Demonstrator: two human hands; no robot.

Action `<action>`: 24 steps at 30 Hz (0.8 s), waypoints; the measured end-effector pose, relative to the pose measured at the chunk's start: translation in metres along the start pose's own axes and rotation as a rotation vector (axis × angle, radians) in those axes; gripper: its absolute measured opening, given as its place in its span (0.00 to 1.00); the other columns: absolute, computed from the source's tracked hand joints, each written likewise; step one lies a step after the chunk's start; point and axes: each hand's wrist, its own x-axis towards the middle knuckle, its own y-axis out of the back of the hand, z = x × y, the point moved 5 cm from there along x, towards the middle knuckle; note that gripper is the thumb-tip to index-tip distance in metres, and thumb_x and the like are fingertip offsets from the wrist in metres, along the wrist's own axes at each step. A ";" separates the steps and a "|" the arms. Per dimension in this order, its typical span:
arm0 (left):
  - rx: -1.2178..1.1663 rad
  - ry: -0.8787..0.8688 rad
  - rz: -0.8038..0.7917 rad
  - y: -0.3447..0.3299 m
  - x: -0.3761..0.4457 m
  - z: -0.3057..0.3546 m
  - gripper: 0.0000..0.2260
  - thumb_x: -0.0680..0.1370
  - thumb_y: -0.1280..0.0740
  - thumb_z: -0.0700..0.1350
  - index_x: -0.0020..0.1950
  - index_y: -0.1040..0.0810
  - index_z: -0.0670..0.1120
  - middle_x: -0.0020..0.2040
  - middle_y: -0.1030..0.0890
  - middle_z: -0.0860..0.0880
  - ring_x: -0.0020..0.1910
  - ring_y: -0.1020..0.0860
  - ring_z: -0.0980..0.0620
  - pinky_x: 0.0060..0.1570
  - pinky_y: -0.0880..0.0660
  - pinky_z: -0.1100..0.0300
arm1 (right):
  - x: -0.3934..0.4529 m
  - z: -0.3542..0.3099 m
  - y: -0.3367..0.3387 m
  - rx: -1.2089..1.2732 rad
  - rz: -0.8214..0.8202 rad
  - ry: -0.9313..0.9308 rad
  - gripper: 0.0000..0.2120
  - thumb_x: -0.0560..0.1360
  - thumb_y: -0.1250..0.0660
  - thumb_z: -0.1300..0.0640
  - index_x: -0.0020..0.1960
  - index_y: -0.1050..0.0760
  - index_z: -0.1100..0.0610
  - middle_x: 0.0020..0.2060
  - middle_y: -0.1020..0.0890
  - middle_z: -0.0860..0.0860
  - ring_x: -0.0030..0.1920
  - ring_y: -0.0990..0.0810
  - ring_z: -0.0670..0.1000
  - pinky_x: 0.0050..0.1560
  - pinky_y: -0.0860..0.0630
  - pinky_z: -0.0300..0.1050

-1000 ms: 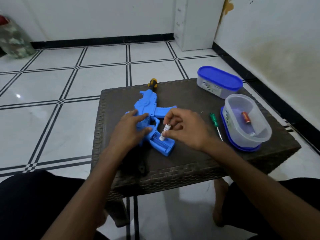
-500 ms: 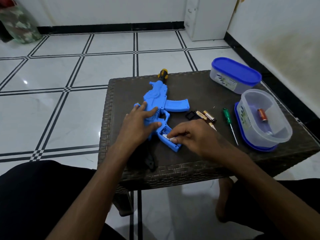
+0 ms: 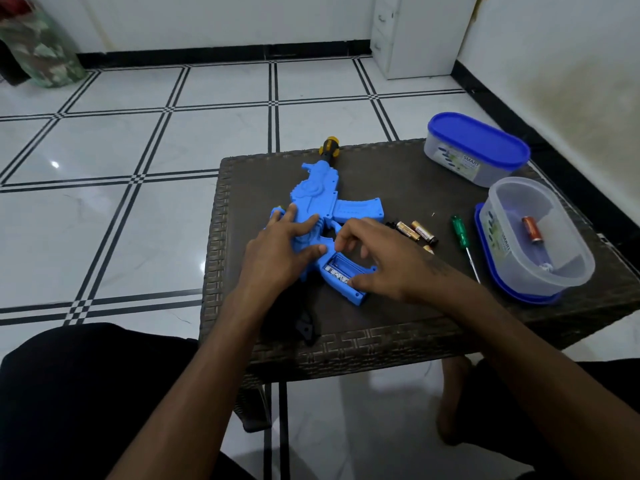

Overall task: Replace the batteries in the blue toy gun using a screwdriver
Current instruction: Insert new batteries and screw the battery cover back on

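Currently gun (image 3: 320,199) lies flat at frame centre on table (image 3: 398,174), battery bay (image 3: 341,268) open and facing up, 1 cell (image 3: 334,273) seated, second slot apparently empty. Left hand (image 3: 280,251), fingers spread flat, gripping nothing, pins the body, likely to stop sliding. Right hand (image 3: 377,261), loosely curled, thumb pressing at the cell, holds nothing. Loose batteries (image 3: 415,232) and screwdriver (image 3: 462,240) lie right; tub (image 3: 554,271) further right.

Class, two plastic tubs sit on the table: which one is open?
The nearer tub is open: it stands on its blue lid with a battery inside. The farther tub has its blue lid on top.
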 end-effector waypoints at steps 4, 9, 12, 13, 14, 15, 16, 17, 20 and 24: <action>0.005 -0.003 -0.010 -0.001 0.000 0.001 0.27 0.75 0.31 0.55 0.73 0.33 0.58 0.79 0.46 0.52 0.78 0.53 0.52 0.74 0.45 0.44 | 0.010 0.002 -0.006 -0.023 0.029 0.001 0.19 0.68 0.24 0.56 0.53 0.31 0.49 0.50 0.27 0.46 0.45 0.31 0.38 0.44 0.34 0.36; -0.024 0.000 -0.016 -0.003 0.001 -0.002 0.25 0.76 0.32 0.53 0.73 0.33 0.58 0.79 0.47 0.52 0.78 0.54 0.53 0.74 0.45 0.44 | 0.018 -0.005 -0.011 -0.158 0.166 0.037 0.17 0.71 0.26 0.49 0.51 0.32 0.49 0.46 0.27 0.45 0.48 0.27 0.47 0.46 0.25 0.48; -0.011 -0.005 -0.013 -0.005 0.000 -0.002 0.23 0.78 0.33 0.52 0.73 0.33 0.58 0.79 0.47 0.52 0.78 0.55 0.53 0.74 0.45 0.43 | 0.012 -0.008 -0.009 -0.242 0.148 0.062 0.15 0.72 0.29 0.47 0.51 0.32 0.50 0.46 0.28 0.45 0.47 0.27 0.48 0.46 0.26 0.48; -0.016 -0.010 -0.012 -0.005 0.001 -0.002 0.23 0.78 0.34 0.52 0.73 0.33 0.58 0.79 0.47 0.52 0.78 0.54 0.53 0.74 0.45 0.43 | 0.008 -0.008 -0.005 -0.240 0.137 0.066 0.14 0.73 0.30 0.47 0.52 0.31 0.51 0.46 0.27 0.46 0.47 0.27 0.48 0.46 0.26 0.48; -0.027 -0.010 -0.013 -0.004 0.001 -0.003 0.23 0.78 0.34 0.51 0.72 0.33 0.58 0.79 0.46 0.51 0.78 0.54 0.53 0.74 0.45 0.44 | 0.004 -0.008 0.001 -0.221 0.150 0.064 0.13 0.73 0.30 0.48 0.51 0.29 0.51 0.46 0.27 0.46 0.47 0.27 0.48 0.46 0.27 0.47; -0.042 -0.012 -0.015 -0.005 0.001 -0.002 0.23 0.78 0.33 0.50 0.72 0.32 0.57 0.79 0.46 0.51 0.78 0.54 0.53 0.74 0.45 0.45 | -0.004 -0.007 0.014 -0.196 0.192 0.046 0.11 0.73 0.30 0.50 0.50 0.28 0.52 0.45 0.26 0.46 0.45 0.27 0.46 0.45 0.28 0.44; -0.042 0.001 -0.010 -0.001 0.000 -0.005 0.23 0.78 0.33 0.50 0.72 0.32 0.57 0.79 0.45 0.51 0.78 0.53 0.53 0.74 0.45 0.45 | -0.009 -0.006 0.028 -0.164 0.246 0.022 0.09 0.73 0.29 0.52 0.49 0.26 0.52 0.44 0.26 0.46 0.42 0.27 0.44 0.44 0.29 0.42; -0.014 0.006 -0.001 -0.002 -0.001 -0.002 0.22 0.78 0.33 0.50 0.72 0.32 0.57 0.79 0.44 0.50 0.78 0.52 0.52 0.74 0.46 0.45 | -0.019 0.002 0.048 -0.155 0.291 -0.038 0.06 0.73 0.29 0.54 0.47 0.25 0.52 0.42 0.25 0.46 0.40 0.27 0.43 0.43 0.28 0.41; 0.181 -0.025 0.114 -0.002 -0.009 0.015 0.21 0.78 0.33 0.50 0.71 0.29 0.54 0.77 0.37 0.48 0.78 0.47 0.48 0.74 0.52 0.42 | -0.055 0.035 0.110 -0.226 0.216 -0.323 0.04 0.75 0.30 0.58 0.47 0.23 0.51 0.41 0.20 0.44 0.42 0.22 0.44 0.48 0.22 0.46; -0.012 -0.174 0.197 -0.018 -0.020 0.077 0.16 0.77 0.32 0.46 0.65 0.22 0.49 0.67 0.24 0.48 0.71 0.31 0.49 0.66 0.35 0.53 | -0.093 0.081 0.160 -0.384 -0.073 -0.608 0.10 0.73 0.28 0.62 0.53 0.19 0.52 0.48 0.16 0.51 0.45 0.17 0.48 0.51 0.19 0.50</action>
